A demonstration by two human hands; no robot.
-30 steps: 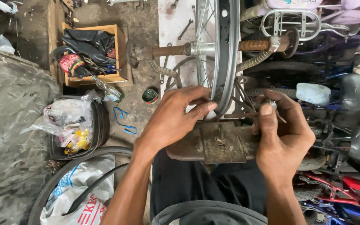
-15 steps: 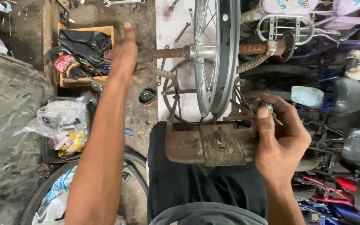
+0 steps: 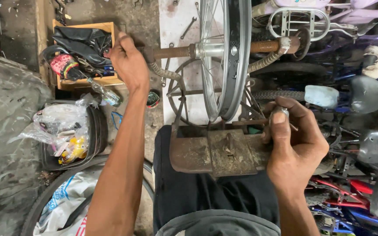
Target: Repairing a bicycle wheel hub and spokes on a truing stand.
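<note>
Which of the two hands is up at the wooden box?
The left hand, stretched to the wooden box; the right hand stays low, pinching a small metal tool.

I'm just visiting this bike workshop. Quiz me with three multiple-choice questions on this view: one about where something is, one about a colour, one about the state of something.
1. Where is the left hand?
A. at the wooden box of parts
B. on the red bicycle frame
C. in the plastic bag

2. What colour is the bicycle saddle right of the wheel?
A. orange
B. pale blue
C. yellow

3. How is the wheel placed?
A. flat on the ground
B. hanging from the ceiling
C. upright on a rusty stand

Answers:
1 A, the hand reaches beside the box.
2 B, its surface is pale blue.
3 C, its axle rests in the stand. Meanwhile the right hand pinches a small metal tool.
</note>
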